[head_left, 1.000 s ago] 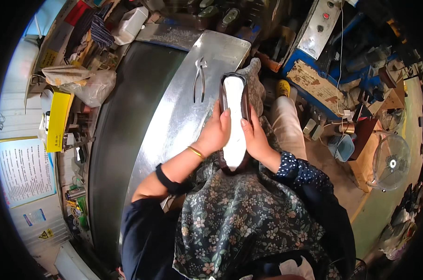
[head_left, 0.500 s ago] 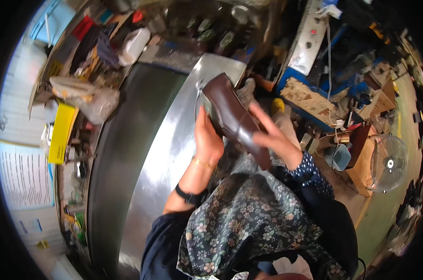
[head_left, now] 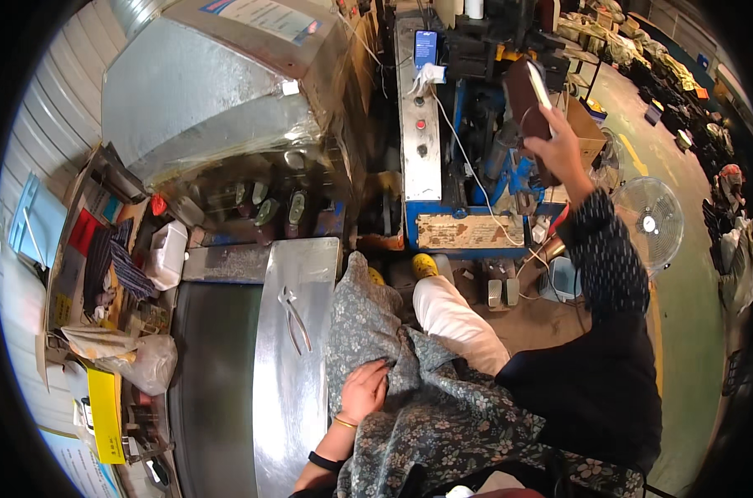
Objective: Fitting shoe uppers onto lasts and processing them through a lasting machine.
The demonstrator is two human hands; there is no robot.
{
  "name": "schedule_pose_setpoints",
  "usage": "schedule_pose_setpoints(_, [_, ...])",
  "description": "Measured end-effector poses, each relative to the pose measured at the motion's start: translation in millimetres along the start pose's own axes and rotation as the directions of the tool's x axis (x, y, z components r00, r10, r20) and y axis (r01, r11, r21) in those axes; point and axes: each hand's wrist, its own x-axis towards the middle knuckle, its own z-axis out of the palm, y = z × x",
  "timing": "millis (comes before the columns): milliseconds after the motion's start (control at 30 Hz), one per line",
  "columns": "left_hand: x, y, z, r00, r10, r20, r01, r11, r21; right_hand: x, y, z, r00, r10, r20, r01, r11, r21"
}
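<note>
A dark brown leather shoe (head_left: 522,98) with a pale strip along one side is raised at the far right, over the blue machine parts. My right hand (head_left: 557,149) grips its near end, thumb and fingers closed round it at arm's length. On my lap, my left hand (head_left: 366,390) lies on the floral apron (head_left: 443,415), holding nothing, fingers extended over the cloth. Metal pliers (head_left: 293,322) rest on the shiny metal tabletop (head_left: 289,407) to the left of my lap.
A dark conveyor belt (head_left: 215,390) runs left of the tabletop, toward a metal hood (head_left: 219,83) with several shoes below it. Ahead stands a control panel (head_left: 420,124) with a loose cable. A fan (head_left: 647,222) and a blue bin (head_left: 562,279) are at right. Cluttered shelves line the left.
The shoe has gone from both hands over the tabletop to my right hand alone, far right. My left hand has let go and dropped to my lap. The view has turned right.
</note>
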Motion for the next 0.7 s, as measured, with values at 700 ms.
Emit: schedule_pose_setpoints(700, [6,5,3,0.997,0.011,-0.079,0.002,0.986,0.165,22,1,25,0.979,0.192,0.068,-0.107,0.770,-0.630])
